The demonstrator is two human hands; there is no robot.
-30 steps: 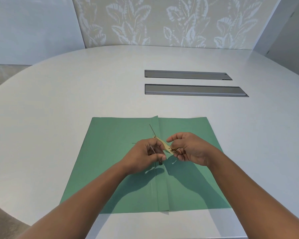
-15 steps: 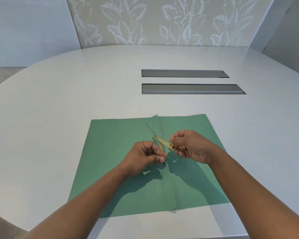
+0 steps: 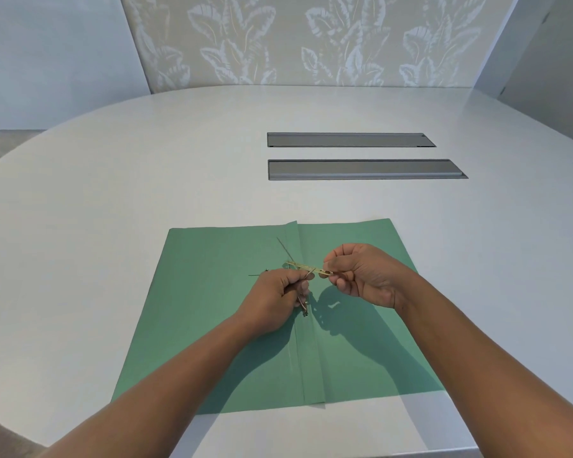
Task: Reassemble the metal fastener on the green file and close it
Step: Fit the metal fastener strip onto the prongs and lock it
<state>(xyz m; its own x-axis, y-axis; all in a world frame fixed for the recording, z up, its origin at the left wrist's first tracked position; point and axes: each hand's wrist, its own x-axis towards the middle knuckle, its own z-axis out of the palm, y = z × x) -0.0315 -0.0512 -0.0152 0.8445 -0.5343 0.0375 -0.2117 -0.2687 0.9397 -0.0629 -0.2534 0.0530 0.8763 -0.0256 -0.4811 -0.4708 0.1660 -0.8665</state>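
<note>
The green file (image 3: 212, 292) lies open and flat on the white table (image 3: 113, 193), its spine fold running toward me. My right hand (image 3: 364, 276) pinches one end of a flat gold metal fastener bar (image 3: 306, 268) and holds it nearly level above the spine. My left hand (image 3: 278, 297) is closed around a thin metal prong that sticks up out of the file near the fold. A second thin prong (image 3: 283, 247) rises at a slant behind the bar. The bar's left end sits just above my left fingertips.
Two long grey recessed slots (image 3: 351, 140) (image 3: 364, 169) are set into the table beyond the file. The table's front edge runs just below the file. A leaf-patterned wall panel stands behind the table.
My right hand has swung the gold bar from a slant to almost level and moved slightly right. My left hand has kept its grip on the prong near the fold.
</note>
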